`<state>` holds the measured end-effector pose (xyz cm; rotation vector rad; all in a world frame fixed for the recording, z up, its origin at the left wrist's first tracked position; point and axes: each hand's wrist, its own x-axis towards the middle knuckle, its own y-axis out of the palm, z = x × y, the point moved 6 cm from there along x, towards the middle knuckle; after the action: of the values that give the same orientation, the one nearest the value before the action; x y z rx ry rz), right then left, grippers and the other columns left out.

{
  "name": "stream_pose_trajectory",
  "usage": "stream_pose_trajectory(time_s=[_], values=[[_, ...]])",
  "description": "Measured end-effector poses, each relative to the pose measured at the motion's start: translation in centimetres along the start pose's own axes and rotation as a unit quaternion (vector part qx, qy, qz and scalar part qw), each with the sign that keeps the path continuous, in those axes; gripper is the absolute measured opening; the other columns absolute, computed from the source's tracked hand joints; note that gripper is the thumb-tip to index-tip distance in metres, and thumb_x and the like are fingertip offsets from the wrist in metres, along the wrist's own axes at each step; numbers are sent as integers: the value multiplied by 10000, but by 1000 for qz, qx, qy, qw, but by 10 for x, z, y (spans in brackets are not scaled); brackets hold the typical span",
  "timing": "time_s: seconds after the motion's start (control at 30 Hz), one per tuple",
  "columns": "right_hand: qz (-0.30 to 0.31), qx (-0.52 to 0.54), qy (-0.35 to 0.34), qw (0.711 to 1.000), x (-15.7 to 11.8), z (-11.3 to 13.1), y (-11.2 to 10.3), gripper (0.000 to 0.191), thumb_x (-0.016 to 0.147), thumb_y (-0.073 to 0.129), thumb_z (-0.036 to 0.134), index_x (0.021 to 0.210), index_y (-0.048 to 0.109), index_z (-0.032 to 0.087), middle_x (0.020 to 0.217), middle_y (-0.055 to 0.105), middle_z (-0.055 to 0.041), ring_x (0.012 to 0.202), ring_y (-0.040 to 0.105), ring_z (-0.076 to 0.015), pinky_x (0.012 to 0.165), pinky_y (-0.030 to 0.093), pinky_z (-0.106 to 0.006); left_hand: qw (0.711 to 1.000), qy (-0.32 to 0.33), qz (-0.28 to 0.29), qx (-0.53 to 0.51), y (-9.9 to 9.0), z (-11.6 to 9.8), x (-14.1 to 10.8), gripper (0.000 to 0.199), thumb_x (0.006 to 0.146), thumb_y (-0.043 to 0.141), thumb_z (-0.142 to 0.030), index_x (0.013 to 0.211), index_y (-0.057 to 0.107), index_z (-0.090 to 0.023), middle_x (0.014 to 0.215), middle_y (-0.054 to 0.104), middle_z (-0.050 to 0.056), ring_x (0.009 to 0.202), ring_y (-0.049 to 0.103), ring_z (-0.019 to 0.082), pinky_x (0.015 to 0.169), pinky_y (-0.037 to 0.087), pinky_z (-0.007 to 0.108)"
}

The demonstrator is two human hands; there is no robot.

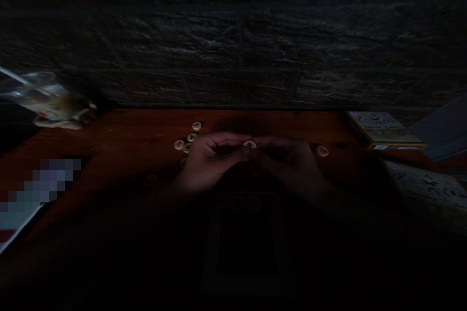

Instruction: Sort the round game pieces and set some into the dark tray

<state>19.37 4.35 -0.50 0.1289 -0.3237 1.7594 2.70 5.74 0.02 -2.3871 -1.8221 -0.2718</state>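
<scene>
Between the fingertips of both hands is a round Chinese chess piece [250,144] with a dark character facing me. My left hand [209,158] pinches it from the left, and my right hand [288,155] pinches its other side. Several more pieces lie beside my left hand, among them a red-marked piece [179,145] and a dark-marked piece [197,126]. Right of my right hand rests another red-marked piece [322,151]. Below the hands, a box or tray [248,282] with pieces along its top edge shows only faintly in the shadow.
A stone wall [233,48] rises behind the wooden table [138,126]. At the left stand a plastic cup [47,97] with a straw and a pale flat item [22,218], partly blurred out. Two printed boxes, a far box [383,126] and a near box [426,184], lie at the right.
</scene>
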Motion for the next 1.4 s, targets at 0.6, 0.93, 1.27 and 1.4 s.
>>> stream_pose_trajectory(time_s=[0.6, 0.93, 1.27, 1.4], values=[[-18, 81, 45, 996, 2, -1, -1, 345, 808, 836, 547, 888, 829, 211, 752, 790, -28, 556, 699, -132, 521, 568, -242, 1000, -4, 15, 0, 2, 0, -3, 229, 842, 863, -296, 1049, 846, -201, 1048, 844, 80, 928, 814, 232, 870, 678, 339], [-22, 63, 44, 997, 2, -2, -2, 336, 890, 758, 552, 936, 830, 227, 771, 793, -22, 577, 696, -132, 550, 565, -252, 1000, -9, 24, -10, 3, -1, -2, 274, 813, 891, -269, 1079, 844, -223, 1128, 831, 73, 1038, 796, 243, 949, 652, 347], [-12, 80, 17, 997, 2, -1, 1, 361, 778, 898, 399, 1029, 756, 180, 875, 803, -34, 603, 729, -134, 551, 606, -250, 998, -39, 17, -53, 3, 4, -2, 270, 828, 877, -254, 1092, 839, -217, 1125, 831, 81, 998, 806, 234, 924, 666, 345], [-32, 66, -1, 997, 0, 0, -1, 445, 756, 919, 367, 1106, 711, 188, 888, 786, -17, 613, 735, -142, 550, 616, -256, 996, -57, 0, -65, 3, 2, -2, 257, 826, 881, -268, 1068, 842, -191, 1089, 838, 88, 933, 815, 228, 876, 678, 333]])
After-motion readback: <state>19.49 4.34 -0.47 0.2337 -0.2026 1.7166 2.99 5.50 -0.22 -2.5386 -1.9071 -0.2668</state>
